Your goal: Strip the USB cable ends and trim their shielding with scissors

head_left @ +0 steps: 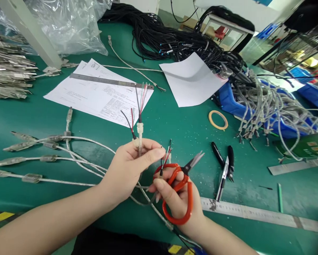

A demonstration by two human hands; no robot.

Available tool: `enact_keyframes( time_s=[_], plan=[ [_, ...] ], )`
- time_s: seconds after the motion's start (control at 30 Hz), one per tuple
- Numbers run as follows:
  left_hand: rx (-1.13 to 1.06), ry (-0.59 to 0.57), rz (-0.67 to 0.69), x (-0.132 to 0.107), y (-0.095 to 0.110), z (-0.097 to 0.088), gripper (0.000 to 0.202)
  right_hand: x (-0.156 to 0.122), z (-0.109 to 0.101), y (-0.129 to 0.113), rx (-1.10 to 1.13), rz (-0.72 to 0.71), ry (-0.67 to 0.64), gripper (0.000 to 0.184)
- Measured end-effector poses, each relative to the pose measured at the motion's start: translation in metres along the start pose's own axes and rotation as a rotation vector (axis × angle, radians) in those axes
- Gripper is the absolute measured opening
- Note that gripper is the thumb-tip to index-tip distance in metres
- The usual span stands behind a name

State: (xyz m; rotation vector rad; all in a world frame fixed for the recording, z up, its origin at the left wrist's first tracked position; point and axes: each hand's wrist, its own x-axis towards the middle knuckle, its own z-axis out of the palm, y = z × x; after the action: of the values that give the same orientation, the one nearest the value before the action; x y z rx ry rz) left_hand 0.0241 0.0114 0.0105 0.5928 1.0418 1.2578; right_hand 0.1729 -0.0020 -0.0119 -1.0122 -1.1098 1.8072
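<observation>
My left hand (123, 170) is closed around grey cables, whose clear connector end (140, 129) sticks up with black, red, white and green wires fanned out. A second cable end with black and red wires (132, 124) rises beside it. Scissors with orange handles (190, 203) are looped over the fingers of my right hand (174, 198), blades (194, 161) pointing up and right, slightly apart. The same hand pinches another cable end (161, 173) with thin black and red wires, close to my left fingertips. Grey cables (68, 181) trail left from my hands to clear plastic-covered ends.
Papers (89, 95) lie under a steel ruler (95, 78). Black cables (169, 39) are heaped behind. At right are a tape roll (218, 120), black-handled cutters (230, 159), a knife (222, 180), a long ruler (254, 213) and blue bins (230, 97) of grey cables.
</observation>
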Motion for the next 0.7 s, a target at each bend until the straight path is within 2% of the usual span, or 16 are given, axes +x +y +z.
enact_keyframes(
  time_s=[0.1,0.23,0.3,0.53,0.7],
  plan=[
    [0.022,-0.054,-0.050,0.002,0.002,-0.002,0.013,0.001,-0.002,-0.005,-0.034,-0.049,0.011,0.016],
    [0.029,-0.282,-0.144,0.004,0.005,-0.005,0.021,0.003,-0.006,-0.006,-0.030,-0.101,0.004,0.014],
    [0.043,-0.348,-0.147,0.005,0.007,-0.006,0.021,0.003,-0.007,-0.007,-0.019,-0.126,-0.002,0.013],
    [0.036,-0.370,-0.171,0.005,0.008,-0.008,0.014,0.006,-0.006,-0.015,-0.108,-0.133,-0.066,0.006],
    [-0.014,-0.333,-0.154,0.002,0.006,-0.006,0.014,0.005,-0.006,-0.013,-0.121,-0.051,-0.094,0.007]
  ],
)
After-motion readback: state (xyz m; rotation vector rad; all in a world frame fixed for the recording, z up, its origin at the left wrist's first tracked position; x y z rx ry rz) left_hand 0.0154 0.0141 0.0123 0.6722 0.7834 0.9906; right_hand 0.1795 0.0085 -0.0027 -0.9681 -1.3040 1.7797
